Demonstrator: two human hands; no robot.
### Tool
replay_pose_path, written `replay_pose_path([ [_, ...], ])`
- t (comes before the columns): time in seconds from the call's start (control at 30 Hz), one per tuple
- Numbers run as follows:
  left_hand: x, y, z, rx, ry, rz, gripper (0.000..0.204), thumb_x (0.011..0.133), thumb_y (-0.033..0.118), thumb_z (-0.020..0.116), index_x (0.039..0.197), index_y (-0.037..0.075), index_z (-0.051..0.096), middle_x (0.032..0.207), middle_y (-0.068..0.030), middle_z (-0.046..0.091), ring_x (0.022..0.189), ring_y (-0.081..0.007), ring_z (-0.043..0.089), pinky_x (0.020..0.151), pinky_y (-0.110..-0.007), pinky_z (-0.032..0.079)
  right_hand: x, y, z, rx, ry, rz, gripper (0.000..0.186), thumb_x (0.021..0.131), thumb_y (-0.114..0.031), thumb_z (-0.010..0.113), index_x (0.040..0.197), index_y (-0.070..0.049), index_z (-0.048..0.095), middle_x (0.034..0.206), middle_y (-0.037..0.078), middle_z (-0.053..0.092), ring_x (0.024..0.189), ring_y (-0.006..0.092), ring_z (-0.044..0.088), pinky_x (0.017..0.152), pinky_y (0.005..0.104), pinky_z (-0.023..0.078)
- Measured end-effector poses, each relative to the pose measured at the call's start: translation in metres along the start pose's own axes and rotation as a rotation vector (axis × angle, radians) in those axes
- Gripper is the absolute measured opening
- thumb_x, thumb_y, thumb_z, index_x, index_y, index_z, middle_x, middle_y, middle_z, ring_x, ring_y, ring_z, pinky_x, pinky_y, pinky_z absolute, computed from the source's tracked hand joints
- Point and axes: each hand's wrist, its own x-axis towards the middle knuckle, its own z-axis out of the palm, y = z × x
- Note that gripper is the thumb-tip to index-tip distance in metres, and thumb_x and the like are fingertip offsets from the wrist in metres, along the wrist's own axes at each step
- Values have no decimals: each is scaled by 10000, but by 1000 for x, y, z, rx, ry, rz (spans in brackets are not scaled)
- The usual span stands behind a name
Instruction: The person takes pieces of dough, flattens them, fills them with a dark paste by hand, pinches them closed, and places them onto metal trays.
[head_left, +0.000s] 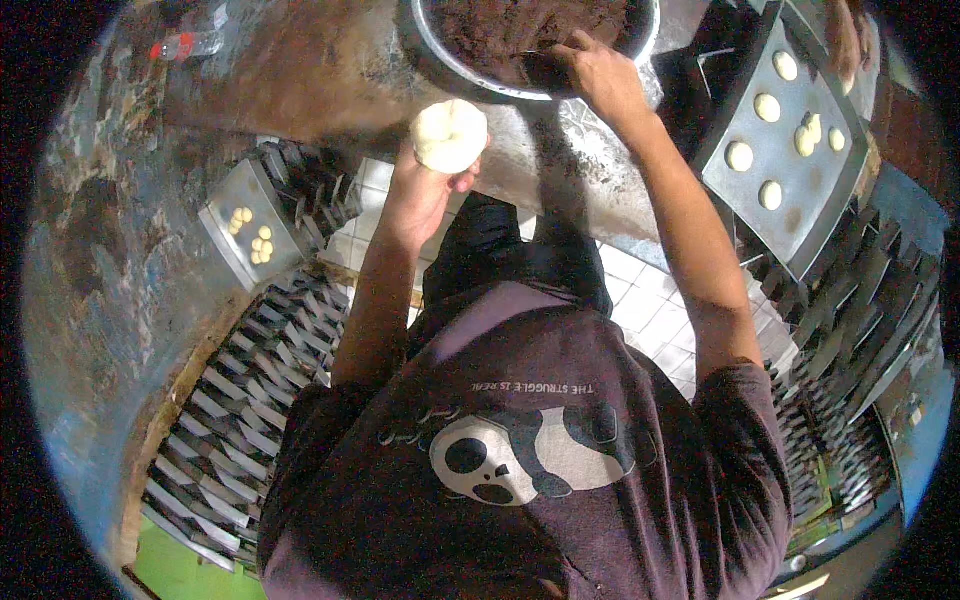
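Head view: we are looking down on two bare hands at work over a stained desk point(300, 75). The left hand point(418, 190) is holding up a pale dough piece point(449, 138), roughly round and dimpled on its upper face; its fingers are curling around the underside, supporting the piece just short of the bowl. The right hand point(603, 80) is reaching over the near rim of a metal bowl point(540, 95), its fingers bending down toward a brown crumbly filling point(480, 35). A dark shape is showing beside these fingers, and we are not able to tell whether they are pinching a tool or only the filling. To the right, a large tray point(790, 225) is carrying several dough rounds point(739, 155), two of which are touching; another person's hand point(846, 42) is appearing at its far edge. To the left, a smaller tray point(222, 238) is holding two clusters of small dough balls point(262, 246). Farther off, a clear bottle point(190, 45) with red parts is lying on the desk.
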Motion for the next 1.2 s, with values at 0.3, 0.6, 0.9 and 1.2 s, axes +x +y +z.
replay_pose_path([
  [0.3, -10, 3, -13, 81, 130, 41, 299, 907, 43, 746, 1191, 53, 652, 1031, -66, 736, 830, -103, 678, 599, -233, 454, 0, -1, -9, -10, -313, -36, 327, 938, -179, 603, 1239, -126, 721, 1179, 154, 701, 861, 369, 734, 776, 457, 607],
  [0.6, 28, 1, -20, 864, 118, 392, 567, 746, 147, 944, 1207, 16, 642, 1097, -65, 741, 1006, -148, 698, 935, -313, 559, -15, -16, -76, 944, -268, 60, 254, 1003, -221, 630, 1132, -48, 762, 1073, 133, 767, 1035, 241, 707, 976, 376, 521],
  [0.9, 28, -2, 46, 864, 65, 617, 398, 802, 148, 878, 1122, 24, 675, 991, -75, 770, 916, -177, 742, 838, -337, 589, -80, -79, -131, 516, 244, -24, 452, 830, 2, 690, 1240, -183, 733, 1086, 93, 643, 947, 322, 652, 815, 418, 544],
  [1.2, 14, -35, 70, 946, -15, 337, 375, 847, 218, 845, 1127, 28, 685, 1040, -108, 765, 989, -194, 735, 891, -342, 562, -259, -13, 29, 710, -65, 552, 162, 937, -96, 674, 1078, -36, 728, 1033, 218, 671, 985, 400, 667, 888, 458, 530],
])
